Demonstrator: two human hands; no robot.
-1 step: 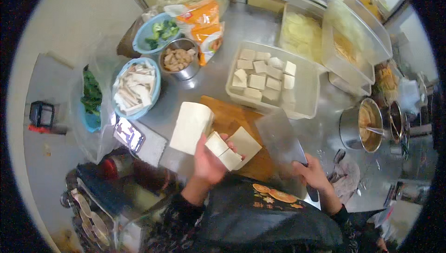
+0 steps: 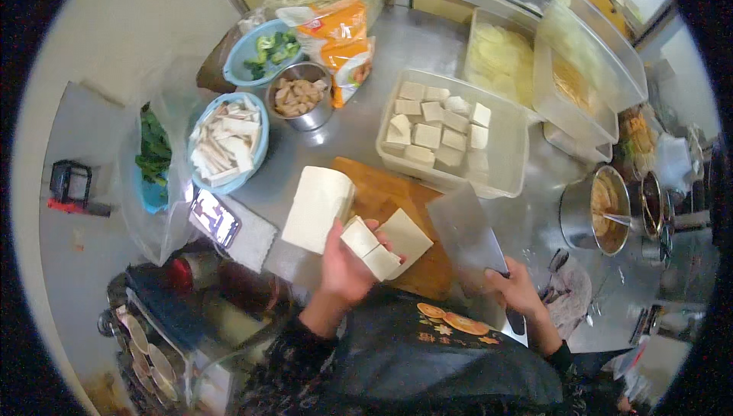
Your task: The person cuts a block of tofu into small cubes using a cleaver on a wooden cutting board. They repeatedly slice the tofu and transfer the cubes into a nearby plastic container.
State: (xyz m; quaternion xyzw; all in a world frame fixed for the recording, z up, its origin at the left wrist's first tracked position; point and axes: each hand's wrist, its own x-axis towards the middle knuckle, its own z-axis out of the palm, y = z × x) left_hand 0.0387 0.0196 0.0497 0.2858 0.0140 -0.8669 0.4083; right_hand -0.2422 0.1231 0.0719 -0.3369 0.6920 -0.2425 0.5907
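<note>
My left hand [image 2: 345,269] is palm up over the wooden cutting board [image 2: 376,185], its fingers curled round cut tofu pieces [image 2: 369,247]. Behind those pieces a flat tofu slab [image 2: 413,233] lies on the board. A large tofu block [image 2: 315,210] rests at the board's left edge, close to my left fingers. My right hand [image 2: 516,291] grips a wide-bladed cleaver [image 2: 467,227] by its dark handle, the blade held at the right of the board, apart from the tofu. Beyond the board, a plastic tub [image 2: 500,158] contains several tofu blocks.
At the left are a blue basket of white strips [image 2: 226,141], a phone [image 2: 216,220] on a cloth, and bagged leafy greens [image 2: 153,149]. A steel bowl of chunks [image 2: 299,97] and an orange bag [image 2: 345,49] stand farther back. Steel pots [image 2: 595,210] stand at the right.
The whole view has shifted very slightly. Both hands, the tofu and the cleaver keep the same positions relative to each other.
</note>
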